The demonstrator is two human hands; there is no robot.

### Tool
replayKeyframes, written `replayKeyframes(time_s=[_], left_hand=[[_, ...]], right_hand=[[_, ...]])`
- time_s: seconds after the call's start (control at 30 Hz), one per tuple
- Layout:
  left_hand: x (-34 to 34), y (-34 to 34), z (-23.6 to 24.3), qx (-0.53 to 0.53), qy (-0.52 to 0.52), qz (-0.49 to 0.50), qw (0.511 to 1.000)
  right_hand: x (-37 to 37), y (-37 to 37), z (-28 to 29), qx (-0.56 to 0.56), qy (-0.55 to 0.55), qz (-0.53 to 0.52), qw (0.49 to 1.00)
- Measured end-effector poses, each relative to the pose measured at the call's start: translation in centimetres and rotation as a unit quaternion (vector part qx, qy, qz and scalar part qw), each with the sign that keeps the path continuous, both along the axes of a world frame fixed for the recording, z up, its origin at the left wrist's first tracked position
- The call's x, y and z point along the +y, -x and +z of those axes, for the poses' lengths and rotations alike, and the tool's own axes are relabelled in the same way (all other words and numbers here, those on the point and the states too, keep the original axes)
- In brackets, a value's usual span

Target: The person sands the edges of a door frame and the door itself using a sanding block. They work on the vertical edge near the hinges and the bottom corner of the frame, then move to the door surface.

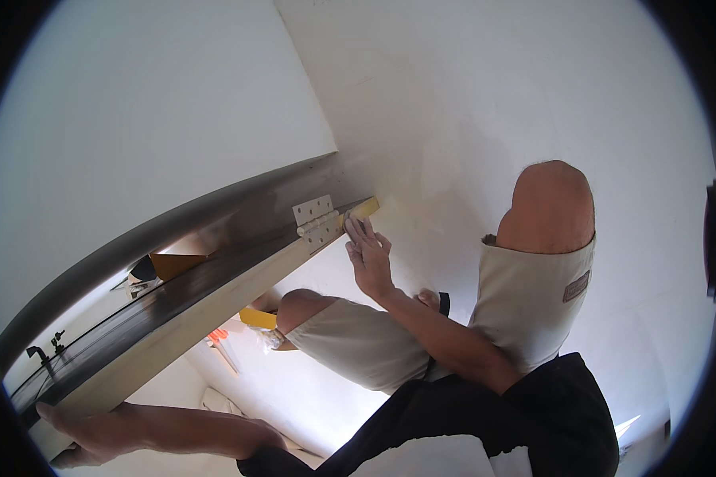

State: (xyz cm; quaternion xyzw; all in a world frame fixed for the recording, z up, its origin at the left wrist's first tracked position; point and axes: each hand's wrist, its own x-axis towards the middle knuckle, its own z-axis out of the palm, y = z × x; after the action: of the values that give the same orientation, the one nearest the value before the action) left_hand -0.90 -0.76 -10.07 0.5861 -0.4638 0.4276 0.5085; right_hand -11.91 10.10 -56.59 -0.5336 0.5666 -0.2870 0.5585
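Note:
A long board (191, 308) with a pale edge and a dark glossy face slants from the lower left to the centre. My left hand (83, 433) grips its near end, thumb on top and fingers round the far side. Up at the far end, my right hand (367, 250) bends its fingers against the board's edge, beside a yellowish end piece (364, 208). Something small and greyish seems to be under those fingertips, but I cannot make it out. Just left of them, a pale metal hinge (317, 221) with screw holes lies opened out across the board's edge.
Behind the board runs a dark curved rail (135, 232) below a white wall (151, 87). A tool with orange-red handles (218, 337) lies on the floor past the board. My bent knees in beige shorts (529, 294) take up the right side. Dark fittings (46, 350) show at the far left.

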Motion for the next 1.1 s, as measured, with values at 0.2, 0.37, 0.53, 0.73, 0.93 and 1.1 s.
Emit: replayKeyframes(time_s=[0.2,0.37,0.53,0.73,0.93,1.1], left_hand=[[-0.5,3.0,-1.7,-0.039,-0.115,0.162,0.979],[-0.1,2.1,-1.6,-0.064,-0.082,0.168,0.98],[-0.1,1.2,-1.7,-0.102,-0.068,0.147,0.981],[-0.6,2.3,-2.1,-0.093,-0.082,0.161,0.979],[-0.3,2.0,-1.7,-0.081,-0.082,0.166,0.979],[-0.9,3.0,-2.2,-0.083,-0.069,0.176,0.978]], right_hand=[[-0.9,0.7,-1.1,0.05,-0.053,0.022,0.997],[0.8,0.8,2.1,0.02,0.096,0.042,0.994],[-1.1,2.1,2.3,0.014,0.088,0.065,0.994],[-3.0,2.1,1.1,0.003,0.12,0.071,0.99],[-1.2,2.6,1.7,0.001,0.127,0.097,0.987],[-3.3,2.4,1.4,0.022,0.163,0.086,0.983]])
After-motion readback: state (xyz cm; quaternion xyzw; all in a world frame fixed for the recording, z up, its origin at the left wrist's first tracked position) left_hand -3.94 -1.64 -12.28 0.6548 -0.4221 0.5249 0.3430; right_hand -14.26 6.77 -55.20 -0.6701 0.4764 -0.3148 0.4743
